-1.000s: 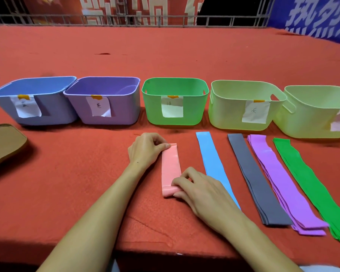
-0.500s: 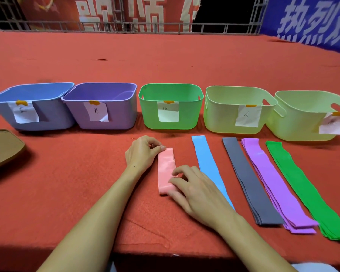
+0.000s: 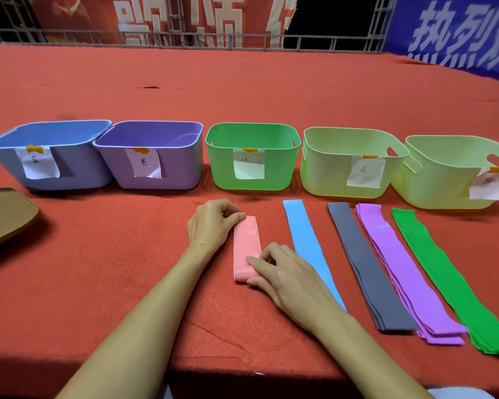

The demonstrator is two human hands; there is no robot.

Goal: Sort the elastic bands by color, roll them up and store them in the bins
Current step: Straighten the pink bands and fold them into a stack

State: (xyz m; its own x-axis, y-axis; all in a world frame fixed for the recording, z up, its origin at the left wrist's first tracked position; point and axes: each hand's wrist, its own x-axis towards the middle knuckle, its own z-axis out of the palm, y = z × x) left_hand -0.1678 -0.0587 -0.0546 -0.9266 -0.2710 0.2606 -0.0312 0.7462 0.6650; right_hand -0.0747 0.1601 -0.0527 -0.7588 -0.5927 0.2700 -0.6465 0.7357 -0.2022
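A pink band (image 3: pixel 247 246) lies on the red cloth, its near end rolled up. My right hand (image 3: pixel 288 276) grips that rolled end with curled fingers. My left hand (image 3: pixel 212 223) pinches the band's far end against the cloth. To the right lie flat bands: blue (image 3: pixel 307 246), grey (image 3: pixel 366 263), purple (image 3: pixel 398 266) and green (image 3: pixel 441 272). Behind them stand labelled bins: blue (image 3: pixel 9 165), purple (image 3: pixel 182 168), green (image 3: pixel 283 165) and two pale yellow-green ones (image 3: pixel 323 174) (image 3: pixel 432 182).
A brown lid-like object (image 3: pixel 6 217) lies at the far left. The table's front edge (image 3: pixel 242 372) runs just below my forearms. Red cloth stretches far behind the bins to a metal railing (image 3: pixel 185 41).
The roll under my right hand has advanced away from me, so the flat pink part is shorter. My left hand stays on the far end. The camera tilted slightly.
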